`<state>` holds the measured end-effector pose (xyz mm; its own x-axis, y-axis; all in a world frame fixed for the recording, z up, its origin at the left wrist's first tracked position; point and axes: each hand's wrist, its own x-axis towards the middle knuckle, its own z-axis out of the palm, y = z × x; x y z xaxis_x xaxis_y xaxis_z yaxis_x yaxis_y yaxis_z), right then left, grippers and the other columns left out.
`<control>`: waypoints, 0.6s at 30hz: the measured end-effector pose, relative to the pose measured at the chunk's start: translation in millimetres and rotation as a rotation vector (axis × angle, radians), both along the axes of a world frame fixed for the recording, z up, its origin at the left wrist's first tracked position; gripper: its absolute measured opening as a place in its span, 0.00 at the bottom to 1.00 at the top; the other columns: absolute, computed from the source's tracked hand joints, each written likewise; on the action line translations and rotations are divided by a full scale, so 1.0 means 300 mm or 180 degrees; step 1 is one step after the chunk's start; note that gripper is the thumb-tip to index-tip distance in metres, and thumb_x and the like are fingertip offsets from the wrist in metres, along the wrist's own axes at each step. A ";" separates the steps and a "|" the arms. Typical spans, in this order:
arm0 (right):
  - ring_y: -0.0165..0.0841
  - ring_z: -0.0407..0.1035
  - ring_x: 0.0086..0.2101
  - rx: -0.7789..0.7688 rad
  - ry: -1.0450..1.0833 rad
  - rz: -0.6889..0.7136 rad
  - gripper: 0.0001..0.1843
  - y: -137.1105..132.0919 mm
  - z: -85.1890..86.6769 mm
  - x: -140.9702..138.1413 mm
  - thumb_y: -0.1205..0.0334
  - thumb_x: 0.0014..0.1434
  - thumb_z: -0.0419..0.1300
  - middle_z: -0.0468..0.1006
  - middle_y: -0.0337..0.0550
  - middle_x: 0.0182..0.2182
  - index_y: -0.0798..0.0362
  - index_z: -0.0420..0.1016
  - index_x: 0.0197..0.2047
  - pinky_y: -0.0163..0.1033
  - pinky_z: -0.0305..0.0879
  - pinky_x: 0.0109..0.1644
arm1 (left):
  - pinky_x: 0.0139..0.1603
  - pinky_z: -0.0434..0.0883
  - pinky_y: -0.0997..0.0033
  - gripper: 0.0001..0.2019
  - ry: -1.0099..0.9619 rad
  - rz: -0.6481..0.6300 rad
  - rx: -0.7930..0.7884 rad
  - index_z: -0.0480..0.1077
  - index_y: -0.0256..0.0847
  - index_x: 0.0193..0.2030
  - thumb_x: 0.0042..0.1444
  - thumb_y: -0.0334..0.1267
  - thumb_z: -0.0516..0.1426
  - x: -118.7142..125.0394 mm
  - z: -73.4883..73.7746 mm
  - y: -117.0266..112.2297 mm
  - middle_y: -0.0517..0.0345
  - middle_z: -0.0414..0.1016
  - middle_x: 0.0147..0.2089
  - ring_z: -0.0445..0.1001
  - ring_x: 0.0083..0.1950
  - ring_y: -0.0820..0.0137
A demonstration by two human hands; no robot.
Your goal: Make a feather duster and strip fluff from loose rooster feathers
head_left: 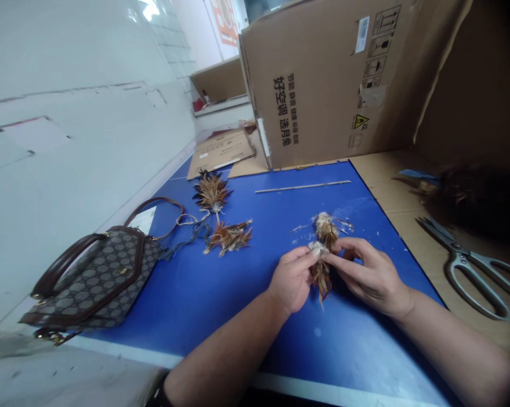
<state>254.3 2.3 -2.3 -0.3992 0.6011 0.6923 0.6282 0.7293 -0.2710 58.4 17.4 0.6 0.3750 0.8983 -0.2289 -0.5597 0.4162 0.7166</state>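
My left hand (pixel 292 278) and my right hand (pixel 367 272) meet over a blue mat (pixel 238 282), both pinched on a small bundle of brown feathers (pixel 322 277). The fingertips close on its pale quill end, and the feather tips hang down between the hands. Just beyond my fingers lies a small pile of loose feathers (pixel 326 225) with white fluff around it. Two finished feather clusters, one (pixel 212 192) and another (pixel 229 236), lie further left on the mat, joined by a cord.
A patterned handbag (pixel 97 277) with brown handles sits at the mat's left edge. Large scissors (pixel 470 265) and a dark heap of feathers (pixel 470 198) rest on cardboard at the right. A big cardboard box (pixel 322 85) stands behind, with a thin stick (pixel 301 186) before it.
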 end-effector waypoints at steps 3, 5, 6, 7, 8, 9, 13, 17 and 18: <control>0.35 0.76 0.41 0.0097 0.0030 -0.0027 0.21 -0.003 -0.001 0.002 0.69 0.67 0.58 0.77 0.51 0.50 0.44 0.80 0.60 0.40 0.77 0.42 | 0.43 0.71 0.70 0.15 0.0002 -0.0026 0.0025 0.77 0.34 0.39 0.51 0.41 0.71 0.000 -0.001 -0.001 0.52 0.78 0.38 0.76 0.38 0.71; 0.36 0.76 0.40 0.0069 0.0064 -0.0049 0.20 -0.003 0.005 0.000 0.69 0.67 0.59 0.77 0.51 0.50 0.44 0.80 0.59 0.41 0.77 0.42 | 0.42 0.72 0.70 0.15 0.0021 -0.0043 0.0067 0.77 0.33 0.40 0.52 0.41 0.71 0.000 0.000 -0.002 0.53 0.78 0.37 0.76 0.37 0.71; 0.36 0.76 0.40 0.0047 0.0066 -0.0066 0.20 -0.003 0.009 -0.002 0.69 0.67 0.59 0.78 0.51 0.50 0.44 0.81 0.58 0.41 0.77 0.42 | 0.42 0.72 0.70 0.15 0.0032 -0.0050 0.0082 0.77 0.33 0.40 0.52 0.41 0.71 0.000 0.000 -0.002 0.53 0.77 0.36 0.76 0.37 0.71; 0.37 0.76 0.39 0.0028 0.0047 -0.0083 0.20 -0.002 0.012 -0.004 0.68 0.67 0.58 0.78 0.51 0.50 0.44 0.81 0.58 0.42 0.77 0.42 | 0.41 0.71 0.70 0.16 0.0042 -0.0057 0.0090 0.77 0.32 0.40 0.52 0.42 0.71 0.000 0.001 -0.002 0.53 0.77 0.36 0.76 0.36 0.71; 0.37 0.76 0.39 0.0009 0.0011 -0.0097 0.20 -0.002 0.015 -0.006 0.68 0.67 0.58 0.78 0.51 0.50 0.44 0.80 0.59 0.42 0.77 0.41 | 0.39 0.71 0.70 0.16 0.0049 -0.0061 0.0092 0.77 0.32 0.39 0.52 0.42 0.71 0.000 0.000 -0.002 0.53 0.76 0.35 0.75 0.36 0.71; 0.37 0.77 0.39 -0.0007 -0.0029 -0.0104 0.21 -0.001 0.017 -0.008 0.68 0.67 0.58 0.77 0.52 0.51 0.44 0.80 0.59 0.43 0.77 0.42 | 0.37 0.71 0.70 0.16 0.0059 -0.0066 0.0088 0.76 0.32 0.39 0.52 0.43 0.71 -0.001 0.000 -0.001 0.53 0.76 0.35 0.75 0.35 0.71; 0.38 0.77 0.42 -0.0061 -0.0126 -0.0078 0.23 0.000 0.020 -0.016 0.69 0.67 0.57 0.75 0.54 0.55 0.45 0.77 0.63 0.44 0.78 0.44 | 0.34 0.71 0.70 0.16 0.0060 -0.0073 0.0048 0.75 0.33 0.41 0.53 0.43 0.70 -0.005 -0.002 0.006 0.55 0.75 0.34 0.74 0.32 0.72; 0.38 0.76 0.44 -0.0134 -0.0156 -0.0038 0.26 -0.001 0.019 -0.027 0.69 0.67 0.57 0.71 0.55 0.60 0.43 0.73 0.67 0.44 0.78 0.45 | 0.39 0.72 0.72 0.16 -0.0099 0.0003 -0.0033 0.75 0.33 0.42 0.52 0.40 0.71 -0.014 -0.001 0.017 0.54 0.77 0.37 0.76 0.35 0.72; 0.38 0.76 0.43 -0.0152 -0.0154 -0.0011 0.27 -0.001 0.020 -0.030 0.69 0.67 0.57 0.70 0.55 0.62 0.42 0.72 0.67 0.44 0.78 0.45 | 0.40 0.72 0.73 0.16 -0.0153 0.0033 -0.0042 0.75 0.34 0.42 0.51 0.39 0.72 -0.017 -0.001 0.020 0.55 0.76 0.36 0.76 0.35 0.73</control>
